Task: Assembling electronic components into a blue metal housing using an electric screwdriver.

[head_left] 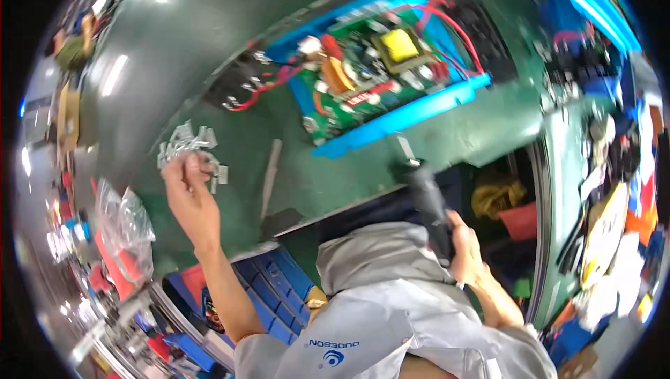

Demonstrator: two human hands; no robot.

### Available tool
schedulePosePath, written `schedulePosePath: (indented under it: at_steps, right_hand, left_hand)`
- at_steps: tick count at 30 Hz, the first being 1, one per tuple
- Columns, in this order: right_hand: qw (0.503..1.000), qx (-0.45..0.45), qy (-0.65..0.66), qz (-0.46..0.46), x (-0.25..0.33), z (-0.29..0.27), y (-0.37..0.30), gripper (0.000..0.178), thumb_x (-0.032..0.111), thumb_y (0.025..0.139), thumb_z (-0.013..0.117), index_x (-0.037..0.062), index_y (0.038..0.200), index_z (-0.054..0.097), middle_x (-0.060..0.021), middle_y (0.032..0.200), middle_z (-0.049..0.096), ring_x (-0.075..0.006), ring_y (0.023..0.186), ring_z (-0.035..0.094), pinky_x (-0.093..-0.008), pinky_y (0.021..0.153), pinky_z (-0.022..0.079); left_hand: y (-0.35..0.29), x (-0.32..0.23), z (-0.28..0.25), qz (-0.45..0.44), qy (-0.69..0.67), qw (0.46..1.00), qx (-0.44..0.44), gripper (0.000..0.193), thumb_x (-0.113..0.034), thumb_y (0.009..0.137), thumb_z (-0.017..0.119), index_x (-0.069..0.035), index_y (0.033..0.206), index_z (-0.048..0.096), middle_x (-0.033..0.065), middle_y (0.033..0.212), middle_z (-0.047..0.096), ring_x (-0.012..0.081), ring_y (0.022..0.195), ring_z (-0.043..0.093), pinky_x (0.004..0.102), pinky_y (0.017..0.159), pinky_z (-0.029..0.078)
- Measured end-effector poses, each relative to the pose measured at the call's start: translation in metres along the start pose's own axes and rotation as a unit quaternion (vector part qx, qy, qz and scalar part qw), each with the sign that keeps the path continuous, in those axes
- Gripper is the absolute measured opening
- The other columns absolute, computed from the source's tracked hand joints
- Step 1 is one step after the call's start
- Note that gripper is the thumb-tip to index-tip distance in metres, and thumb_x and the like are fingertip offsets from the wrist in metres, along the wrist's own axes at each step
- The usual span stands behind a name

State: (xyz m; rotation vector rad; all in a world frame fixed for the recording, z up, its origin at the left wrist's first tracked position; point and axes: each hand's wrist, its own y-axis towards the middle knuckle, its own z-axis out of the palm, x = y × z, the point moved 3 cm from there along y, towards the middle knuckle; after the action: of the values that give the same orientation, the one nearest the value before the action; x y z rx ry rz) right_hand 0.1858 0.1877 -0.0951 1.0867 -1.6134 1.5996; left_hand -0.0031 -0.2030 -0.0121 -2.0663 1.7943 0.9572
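Note:
My left hand [192, 190] reaches into a pile of small silvery pieces [185, 138] on the green table, its fingertips drawn together; what they pinch, if anything, is hidden. In my right hand [466, 250] is a black electric screwdriver [429, 201], smeared by motion, tilted up toward the table's near edge. A small pale strip [405, 146] shows at its tip; whether the tip carries it I cannot tell. Beyond both hands lies a green circuit board [363, 68] in a bright blue housing [405, 117], with a yellow-wrapped transformer [400, 45] and red wires [460, 33].
Black parts with wires flank the housing, one at the left [234, 86] and one at the right [481, 30]. A thin pale strip [271, 176] lies near the front edge. A clear plastic bag [129, 229] sits at the left; blue bins [272, 285] stand below the table.

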Motion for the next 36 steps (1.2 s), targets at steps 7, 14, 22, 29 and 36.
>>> schedulePosePath:
  at_steps: [7,14,22,29,36]
  right_hand:
    - [0.999,0.045,0.013,0.01,0.018,0.014,0.001,0.056,0.04,0.111,0.027,-0.0014,0.143,0.046,-0.0114,0.09,0.066,-0.0186,0.079,0.06,-0.0311,0.077,0.047]
    - [0.998,0.057,0.035,-0.01,0.025,0.015,0.002,0.053,0.039,0.111,0.029,0.0007,0.141,0.047,-0.0141,0.071,0.058,-0.0256,0.064,0.061,-0.0383,0.064,0.044]
    - [0.997,0.038,0.039,-0.048,0.026,0.015,0.008,0.053,0.04,0.111,0.031,-0.0002,0.14,0.048,-0.0138,0.062,0.051,-0.0271,0.056,0.056,-0.039,0.058,0.04]
    - [0.997,0.022,0.029,-0.063,0.024,0.019,0.011,0.053,0.041,0.111,0.03,-0.0012,0.138,0.049,-0.0139,0.065,0.054,-0.0244,0.059,0.058,-0.0374,0.061,0.042]
    - [0.945,0.151,0.283,0.058,0.008,0.023,0.02,0.076,0.061,0.107,0.021,-0.0005,0.129,0.06,-0.0056,0.072,0.063,-0.0129,0.064,0.058,-0.0281,0.063,0.046]
  left_hand:
    - [-0.005,-0.134,0.065,0.128,-0.101,0.969,0.187,0.022,-0.008,0.105,0.056,0.006,0.121,0.063,0.0128,0.105,0.07,0.0166,0.092,0.07,0.0296,0.087,0.055]
    - [-0.003,-0.157,0.093,0.151,-0.155,0.932,0.292,0.013,-0.001,0.1,0.062,0.007,0.109,0.065,0.0143,0.105,0.073,0.0189,0.097,0.071,0.0304,0.089,0.056]
    - [-0.001,-0.17,0.091,0.23,-0.05,0.939,0.251,0.011,0.0,0.089,0.075,0.001,0.099,0.071,0.0051,0.094,0.074,0.0105,0.086,0.069,0.0239,0.081,0.054]
    - [-0.008,-0.165,0.09,0.29,0.021,0.926,0.24,0.013,0.001,0.086,0.075,-0.001,0.099,0.074,0.007,0.096,0.073,0.0138,0.084,0.067,0.0269,0.077,0.052]
    - [-0.001,-0.163,0.097,0.422,0.112,0.88,0.187,0.014,-0.003,0.083,0.078,-0.007,0.096,0.076,0.0096,0.14,0.058,0.0272,0.124,0.054,0.0369,0.099,0.045]
